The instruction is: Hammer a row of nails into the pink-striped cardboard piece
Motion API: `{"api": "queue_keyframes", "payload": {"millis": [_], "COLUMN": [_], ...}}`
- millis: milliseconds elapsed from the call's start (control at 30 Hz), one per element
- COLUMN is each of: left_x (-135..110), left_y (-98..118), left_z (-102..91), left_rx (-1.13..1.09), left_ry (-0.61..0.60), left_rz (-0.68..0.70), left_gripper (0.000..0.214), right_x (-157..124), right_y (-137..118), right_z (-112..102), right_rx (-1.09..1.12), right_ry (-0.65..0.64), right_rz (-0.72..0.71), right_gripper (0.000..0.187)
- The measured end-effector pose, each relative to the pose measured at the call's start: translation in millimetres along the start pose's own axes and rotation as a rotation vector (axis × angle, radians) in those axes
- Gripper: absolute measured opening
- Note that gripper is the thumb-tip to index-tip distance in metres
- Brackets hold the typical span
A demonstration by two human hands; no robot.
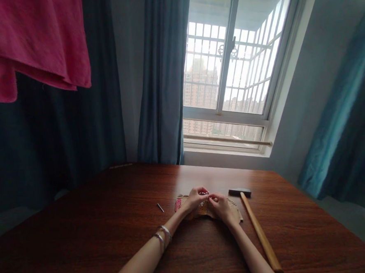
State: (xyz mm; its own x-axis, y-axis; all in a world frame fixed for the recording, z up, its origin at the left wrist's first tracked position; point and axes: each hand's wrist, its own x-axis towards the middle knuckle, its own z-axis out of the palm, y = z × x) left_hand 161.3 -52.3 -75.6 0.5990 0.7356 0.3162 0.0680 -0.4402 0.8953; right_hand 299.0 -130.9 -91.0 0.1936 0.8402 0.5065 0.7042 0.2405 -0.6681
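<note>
My left hand (196, 198) and my right hand (220, 208) meet over a tan perforated piece (235, 209) on the table. Its left end carries a pink patch (178, 203), and a row of dark slanted marks runs along its right top edge. Fingers of both hands are pinched close together near its middle. A short row of small white dots (203, 193) shows by the left fingertips; what it belongs to is too small to tell. Whatever sits between the fingertips is hidden. Two silvery bangles (162, 235) circle my left wrist.
A hammer (258, 226) with a dark head and wooden handle lies right of my right hand. A short metal rod (160, 207) rests to the left on the brown wooden table (92, 232). Behind stand blue curtains (163, 80) and a barred window (224, 68); pink cloth (34, 42) hangs upper left.
</note>
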Motion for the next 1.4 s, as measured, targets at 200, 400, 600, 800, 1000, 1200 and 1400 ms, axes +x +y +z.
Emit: {"api": "queue_keyframes", "payload": {"millis": [200, 400, 600, 800, 1000, 1200, 1400], "left_x": [-0.1, -1.1, -3.4, -4.5, -5.7, -5.9, -6.3], "left_y": [0.7, 1.7, 4.0, 5.8, 9.3, 9.5, 12.2], "left_z": [0.1, 0.8, 2.3, 2.6, 1.7, 1.2, 0.1], "left_rx": [0.040, 0.033, 0.018, 0.014, -0.006, 0.003, 0.034], "left_ry": [0.022, 0.015, 0.041, 0.051, 0.057, 0.046, 0.050], "left_rz": [-0.006, -0.017, -0.049, -0.051, -0.053, -0.055, -0.063], "left_gripper": [0.025, 0.023, 0.021, 0.022, 0.022, 0.021, 0.020], "right_x": [-1.8, 0.0, -0.4, -40.2, -57.8, -55.5, -41.3], "right_y": [-1.3, -9.3, -0.7, 25.6, 26.7, 24.8, 13.5], "right_z": [-0.1, -8.4, -73.0, -126.8, -124.2, -120.0, -120.9], "right_rx": [0.001, 0.005, -0.254, -0.759, -0.811, -0.783, 0.071], "right_ry": [-0.005, -0.036, 0.074, 0.063, -0.202, -0.119, 0.138], "right_rz": [-0.029, 0.018, 0.146, 0.489, 0.587, 0.556, 0.539], "right_gripper": [0.019, 0.021, 0.030, 0.048, 0.038, 0.031, 0.030]}}
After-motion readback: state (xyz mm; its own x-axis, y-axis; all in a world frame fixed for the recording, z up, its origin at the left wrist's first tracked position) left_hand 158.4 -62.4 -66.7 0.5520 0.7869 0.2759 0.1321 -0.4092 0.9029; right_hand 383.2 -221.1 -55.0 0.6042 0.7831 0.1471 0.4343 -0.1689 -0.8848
